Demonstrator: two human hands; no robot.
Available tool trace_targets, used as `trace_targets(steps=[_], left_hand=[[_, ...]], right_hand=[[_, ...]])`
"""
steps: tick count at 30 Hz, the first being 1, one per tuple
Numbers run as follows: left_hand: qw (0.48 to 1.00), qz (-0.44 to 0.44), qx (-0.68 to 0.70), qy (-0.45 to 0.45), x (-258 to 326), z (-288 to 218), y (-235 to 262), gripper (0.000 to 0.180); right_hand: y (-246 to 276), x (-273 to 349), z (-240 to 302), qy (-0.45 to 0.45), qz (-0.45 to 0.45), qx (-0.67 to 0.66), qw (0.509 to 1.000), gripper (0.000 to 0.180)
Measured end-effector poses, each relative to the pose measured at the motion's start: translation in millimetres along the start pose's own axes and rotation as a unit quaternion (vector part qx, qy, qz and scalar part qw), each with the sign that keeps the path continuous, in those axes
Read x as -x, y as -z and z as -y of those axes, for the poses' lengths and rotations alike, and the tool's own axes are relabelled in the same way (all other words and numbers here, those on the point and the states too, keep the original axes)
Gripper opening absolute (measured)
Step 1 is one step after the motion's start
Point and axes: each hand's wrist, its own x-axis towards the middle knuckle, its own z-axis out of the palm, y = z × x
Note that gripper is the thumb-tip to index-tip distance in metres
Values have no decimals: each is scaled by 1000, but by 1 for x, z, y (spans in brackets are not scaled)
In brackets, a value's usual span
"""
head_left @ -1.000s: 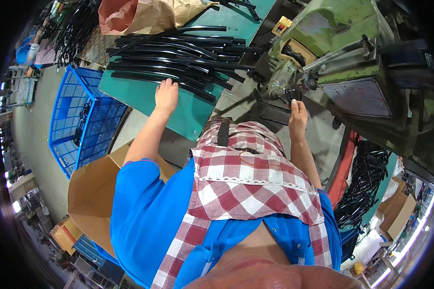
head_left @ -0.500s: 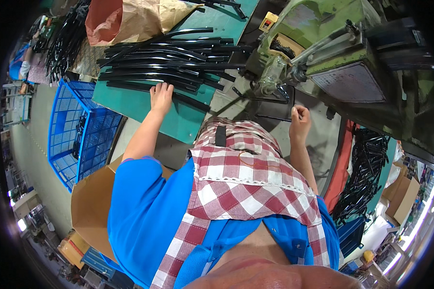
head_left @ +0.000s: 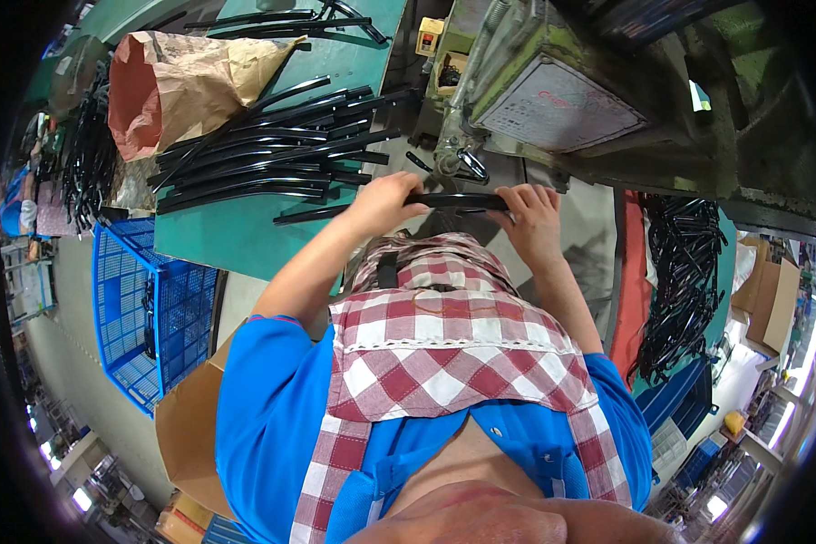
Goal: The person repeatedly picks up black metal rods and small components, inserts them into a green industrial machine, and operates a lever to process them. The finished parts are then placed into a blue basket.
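Note:
A long, glossy black tube [head_left: 461, 200] lies across in front of my body. My left hand [head_left: 388, 203] is closed round its middle, and one end stretches left over the green table [head_left: 222, 243]. The fingers of my right hand [head_left: 530, 218] are closed on the tube's right end. Several similar black tubes [head_left: 258, 163] lie piled on the table to the left. Just beyond my hands is the green machine [head_left: 494, 100], with a shiny black loop-shaped part [head_left: 471, 167] low on its front.
A brown paper sack [head_left: 195, 77] rests behind the pile. On the left stand a blue mesh crate [head_left: 159, 308] and an open cardboard box [head_left: 190, 435]. To the right, many small black parts [head_left: 680, 281] are heaped beside a red edge [head_left: 630, 286].
My left hand has come right from the pile with a tube. My right hand, earlier lower by the machine, has moved left and now grips the tube's end. The view has shifted.

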Motion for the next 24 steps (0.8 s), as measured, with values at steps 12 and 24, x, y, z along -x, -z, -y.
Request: trace_targets(steps=[12, 24], left_hand=[[986, 134, 47, -86, -63, -18, 67, 28], [986, 145, -33, -74, -90, -20, 89, 45]], right_hand=[[34, 21, -29, -95, -73, -21, 993, 40], [15, 9, -35, -128, -82, -18, 988, 39]])
